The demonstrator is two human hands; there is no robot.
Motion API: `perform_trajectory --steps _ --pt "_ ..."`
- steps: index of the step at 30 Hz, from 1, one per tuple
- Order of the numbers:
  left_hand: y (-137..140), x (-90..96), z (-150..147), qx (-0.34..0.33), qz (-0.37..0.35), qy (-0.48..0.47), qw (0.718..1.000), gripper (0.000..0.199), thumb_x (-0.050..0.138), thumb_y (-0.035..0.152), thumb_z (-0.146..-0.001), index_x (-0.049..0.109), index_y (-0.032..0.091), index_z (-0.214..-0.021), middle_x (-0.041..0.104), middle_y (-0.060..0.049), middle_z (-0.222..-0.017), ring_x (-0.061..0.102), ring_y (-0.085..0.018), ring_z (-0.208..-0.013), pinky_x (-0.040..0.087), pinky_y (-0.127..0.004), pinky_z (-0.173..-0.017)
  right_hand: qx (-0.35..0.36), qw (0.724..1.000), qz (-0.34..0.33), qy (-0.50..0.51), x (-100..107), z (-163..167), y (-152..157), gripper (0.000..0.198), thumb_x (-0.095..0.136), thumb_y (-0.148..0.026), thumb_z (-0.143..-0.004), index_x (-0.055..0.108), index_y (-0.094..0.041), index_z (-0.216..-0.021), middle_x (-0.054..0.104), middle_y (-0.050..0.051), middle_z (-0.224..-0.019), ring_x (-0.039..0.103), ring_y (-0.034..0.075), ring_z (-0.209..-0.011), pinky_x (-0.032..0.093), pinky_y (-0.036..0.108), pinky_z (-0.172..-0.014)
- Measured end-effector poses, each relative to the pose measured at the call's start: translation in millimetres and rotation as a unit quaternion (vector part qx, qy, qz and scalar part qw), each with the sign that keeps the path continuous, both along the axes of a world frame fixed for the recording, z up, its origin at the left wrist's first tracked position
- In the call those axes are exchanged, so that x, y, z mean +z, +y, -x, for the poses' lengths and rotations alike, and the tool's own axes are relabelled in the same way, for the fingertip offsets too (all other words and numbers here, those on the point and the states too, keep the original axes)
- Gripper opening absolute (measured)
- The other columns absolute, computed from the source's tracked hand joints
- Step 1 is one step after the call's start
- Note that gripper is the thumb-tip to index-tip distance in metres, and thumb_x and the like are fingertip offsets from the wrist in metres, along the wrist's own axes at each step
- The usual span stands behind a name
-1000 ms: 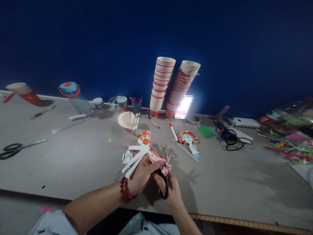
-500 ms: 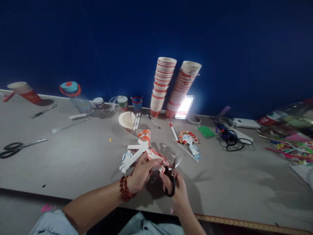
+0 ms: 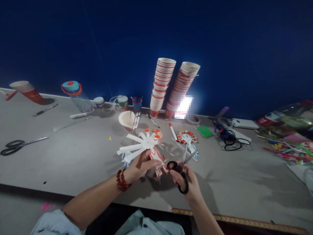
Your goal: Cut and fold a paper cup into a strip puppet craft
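Observation:
My left hand [image 3: 143, 166] pinches a white paper doll [image 3: 156, 160] with a red-drawn dress and legs. Its head is a cut cup base with white strips fanning out, some of them curled and orange. In my right hand [image 3: 187, 182] are black-handled scissors [image 3: 185, 163], blades parted and pointing up, just right of the doll's feet. Beyond the blades lies a finished-looking paper doll [image 3: 187, 138] with a red-and-gold frill round its head and a blue dress. Another blue-drawn paper piece [image 3: 126, 159] lies partly hidden under the white strips.
Two tall paper cup stacks [image 3: 162, 86] stand by the blue wall. A cut cup [image 3: 126, 120], markers [image 3: 172, 131], a green pad [image 3: 204, 131] and a water bottle [image 3: 79, 99] line the back. Second scissors [image 3: 23, 145] lie left; colourful sticks [image 3: 290, 150] and bottles lie right.
The scissors have moved right, away from the doll's feet, and their blades are wider apart. My left hand has turned the doll, so its strip-fringed head now faces up.

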State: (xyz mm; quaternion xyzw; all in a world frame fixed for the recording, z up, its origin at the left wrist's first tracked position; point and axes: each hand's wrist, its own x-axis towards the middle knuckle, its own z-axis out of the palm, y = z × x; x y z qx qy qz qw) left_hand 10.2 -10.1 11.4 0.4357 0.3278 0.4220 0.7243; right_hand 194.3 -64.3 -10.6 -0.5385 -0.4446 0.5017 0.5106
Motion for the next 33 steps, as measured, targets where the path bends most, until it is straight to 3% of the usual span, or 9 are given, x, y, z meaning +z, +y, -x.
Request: perform_trajectory --steps 3,7,14,18,21,25,28,31,33 --pt "2.4 -1.7 0.7 -0.073 -0.049 0.039 0.995 0.015 0.071 0.03 -0.078 0.068 0.015 -0.077 0.065 -0.002 -0.065 0.055 -0.014 -0.058 0.04 -0.025 -0.058 0.007 1.0 -0.01 0.02 2.7 5.3 5.0 0.037 0.082 -0.043 -0.066 0.062 -0.019 -0.085 0.064 0.002 -0.079 0.051 0.013 -0.059 0.041 0.022 -0.05" --pt "5.1 -1.7 -0.2 -0.096 -0.068 0.052 0.992 0.02 0.071 0.035 -0.078 0.065 0.016 -0.074 0.064 -0.003 -0.066 0.056 -0.015 -0.063 0.042 -0.025 -0.062 0.028 0.999 -0.036 0.007 0.0 12.8 13.8 0.033 0.081 -0.037 -0.066 0.06 -0.019 -0.084 0.059 -0.001 -0.07 0.051 0.013 -0.057 0.043 0.023 -0.052" --pt "6.6 1.8 -0.5 -0.084 -0.04 0.066 0.993 0.029 0.067 0.044 -0.08 0.065 0.016 -0.073 0.064 -0.002 -0.066 0.056 -0.016 -0.062 0.044 -0.026 -0.062 0.019 0.997 -0.072 -0.013 -5.1 12.0 19.0 0.033 0.081 -0.034 -0.064 0.06 -0.018 -0.083 0.061 0.001 -0.073 0.054 0.015 -0.061 0.048 0.025 -0.056" --pt "5.4 -8.1 -1.5 -0.055 0.011 0.036 0.998 0.034 0.055 0.046 -0.084 0.064 0.016 -0.073 0.062 -0.003 -0.065 0.057 -0.017 -0.058 0.043 -0.027 -0.055 0.023 0.997 -0.07 0.0 -2.9 11.6 18.2 0.03 0.08 -0.032 -0.067 0.058 -0.019 -0.084 0.057 -0.003 -0.067 0.049 0.011 -0.054 0.044 0.022 -0.051" --pt "5.2 -14.8 0.2 -0.021 -0.016 0.053 0.998 0.034 0.052 0.045 -0.087 0.063 0.017 -0.072 0.062 -0.003 -0.066 0.058 -0.018 -0.062 0.045 -0.027 -0.057 0.03 0.996 -0.082 0.007 0.6 12.6 17.1 0.032 0.082 -0.03 -0.066 0.057 -0.019 -0.083 0.057 -0.003 -0.069 0.048 0.01 -0.055 0.042 0.021 -0.051" --pt "6.3 -10.7 4.1 -0.015 -0.131 0.126 0.983 0.022 0.065 0.04 -0.083 0.066 0.019 -0.074 0.067 -0.003 -0.075 0.06 -0.02 -0.077 0.047 -0.03 -0.08 0.024 0.997 -0.071 0.021 3.6 14.3 17.0 0.034 0.081 -0.037 -0.069 0.058 -0.019 -0.085 0.057 -0.002 -0.069 0.048 0.011 -0.054 0.042 0.021 -0.05" --pt "7.1 -2.1 3.5 -0.052 -0.147 0.111 0.981 0.021 0.065 0.039 -0.083 0.067 0.018 -0.076 0.067 -0.003 -0.073 0.059 -0.019 -0.074 0.047 -0.03 -0.077 -0.004 0.997 -0.074 0.005 2.6 14.7 15.1 0.037 0.081 -0.043 -0.069 0.059 -0.019 -0.086 0.059 -0.001 -0.072 0.051 0.012 -0.057 0.044 0.022 -0.052" --pt "6.8 4.1 0.5 -0.005 -0.131 0.076 0.988 0.025 0.063 0.039 -0.084 0.066 0.018 -0.071 0.065 -0.003 -0.068 0.058 -0.018 -0.067 0.048 -0.03 -0.07 -0.023 0.998 -0.055 -0.011 -3.6 13.9 6.3 0.043 0.079 -0.052 -0.07 0.06 -0.019 -0.091 0.061 0.0 -0.072 0.049 0.012 -0.054 0.041 0.021 -0.047" --pt "5.9 5.9 -1.3 0.037 -0.132 0.062 0.989 0.024 0.063 0.039 -0.085 0.065 0.019 -0.071 0.067 -0.003 -0.07 0.06 -0.018 -0.069 0.049 -0.032 -0.073 0.009 1.0 -0.016 -0.008 -11.5 13.8 -3.7 0.049 0.071 -0.062 -0.075 0.059 -0.019 -0.095 0.056 -0.002 -0.063 0.043 0.011 -0.046 0.035 0.021 -0.04"
